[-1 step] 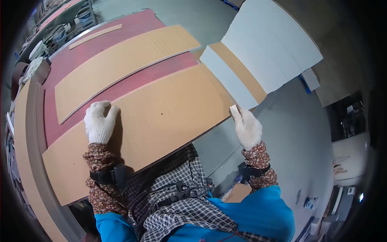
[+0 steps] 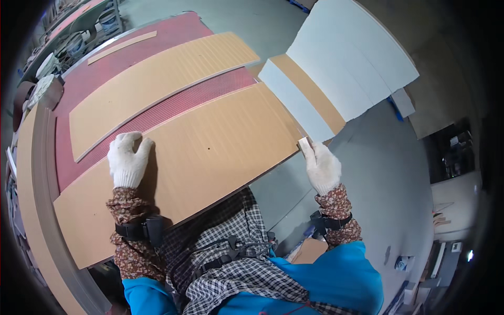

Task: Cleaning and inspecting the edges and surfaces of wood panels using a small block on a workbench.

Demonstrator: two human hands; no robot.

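A long tan wood-grain board (image 2: 210,173) lies nearest me, with a small dark hole near its middle. At its far left edge is my left hand (image 2: 127,161), in a white knit glove; the fingers curl over that edge and the thumb rests apart on the face. My right hand (image 2: 321,167), gloved alike, is closed on a small pale block (image 2: 304,144) at the board's right end, by the near corner. The block's underside is mostly hidden. Beyond a red strip lies a second tan board (image 2: 163,86), touched by neither hand.
Both boards rest on a red-topped table (image 2: 173,30), along with a thin tan strip (image 2: 123,47). Large white panels (image 2: 349,58) stand close off the right end. A long brown-edged panel (image 2: 44,184) runs along the left. A cardboard piece (image 2: 310,251) lies low at right.
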